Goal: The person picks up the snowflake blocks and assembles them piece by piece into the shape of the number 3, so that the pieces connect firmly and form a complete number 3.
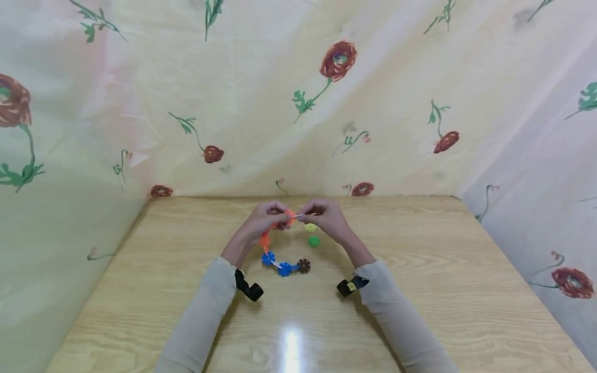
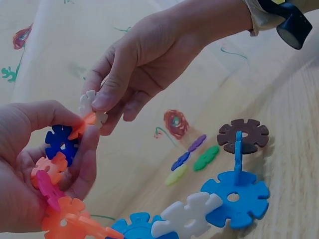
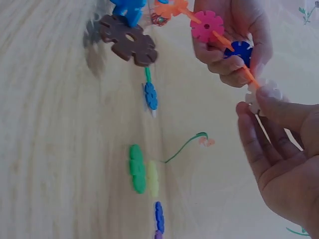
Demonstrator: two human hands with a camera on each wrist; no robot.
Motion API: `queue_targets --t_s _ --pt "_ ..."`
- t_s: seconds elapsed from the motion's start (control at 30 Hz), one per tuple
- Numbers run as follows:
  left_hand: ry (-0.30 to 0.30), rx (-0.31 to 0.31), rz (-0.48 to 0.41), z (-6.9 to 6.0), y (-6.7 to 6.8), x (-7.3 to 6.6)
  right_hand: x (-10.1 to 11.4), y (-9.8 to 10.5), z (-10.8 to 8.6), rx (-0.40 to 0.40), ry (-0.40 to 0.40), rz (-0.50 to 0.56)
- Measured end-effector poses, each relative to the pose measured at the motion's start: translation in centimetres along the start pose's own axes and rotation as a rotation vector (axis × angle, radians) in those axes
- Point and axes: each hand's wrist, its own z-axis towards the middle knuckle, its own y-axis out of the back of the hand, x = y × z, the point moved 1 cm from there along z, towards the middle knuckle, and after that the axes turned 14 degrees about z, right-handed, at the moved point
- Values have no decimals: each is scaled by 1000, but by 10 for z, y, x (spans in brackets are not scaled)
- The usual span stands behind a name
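A chain of notched plastic snowflake discs hangs from my left hand [image 1: 266, 221], which pinches an orange disc [image 2: 79, 127] near the chain's upper end. Thumb and fingers of my right hand [image 1: 324, 218] pinch a white disc [image 3: 272, 91], which meets that orange disc's edge. How deeply their slots interlock, I cannot tell. Beside the left palm run a dark blue disc [image 2: 61, 145], a pink disc [image 3: 207, 26] and more orange ones. Farther down come light blue discs [image 2: 249, 199], a white one [image 2: 182, 217] between them, and a brown disc [image 1: 304, 266] at the far end.
Loose discs lie on the wooden table [image 1: 420, 269] near the right hand: green [image 1: 314, 241], yellow [image 1: 310, 227], dark blue [image 2: 180, 160] and purple [image 2: 197, 143]. A flowered cloth [image 1: 261, 103] rises behind the table. Each wrist wears a black camera [image 1: 254, 291].
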Motion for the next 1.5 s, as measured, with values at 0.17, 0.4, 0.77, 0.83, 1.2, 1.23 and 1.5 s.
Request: queue_targets --t_s 0.17,0.4,0.77,0.83,1.2,1.23,1.5 --pt "-15 16 22 1 1 1 3 2 0 44 -17 -58" --pt "-1 8 47 0 3 2 7 11 1 99 -71 -92" --pt "8 -8 59 1 7 0 4 30 2 282 -161 -298" --pt "12 -7 55 1 7 0 -1 31 1 338 -176 -352" --pt "22 -10 63 0 5 0 -20 29 -8 368 -248 -530" --pt "23 -11 65 0 6 0 -20 28 -8 361 -250 -530" --pt "25 -11 59 1 7 1 -21 26 -10 264 -228 -436"
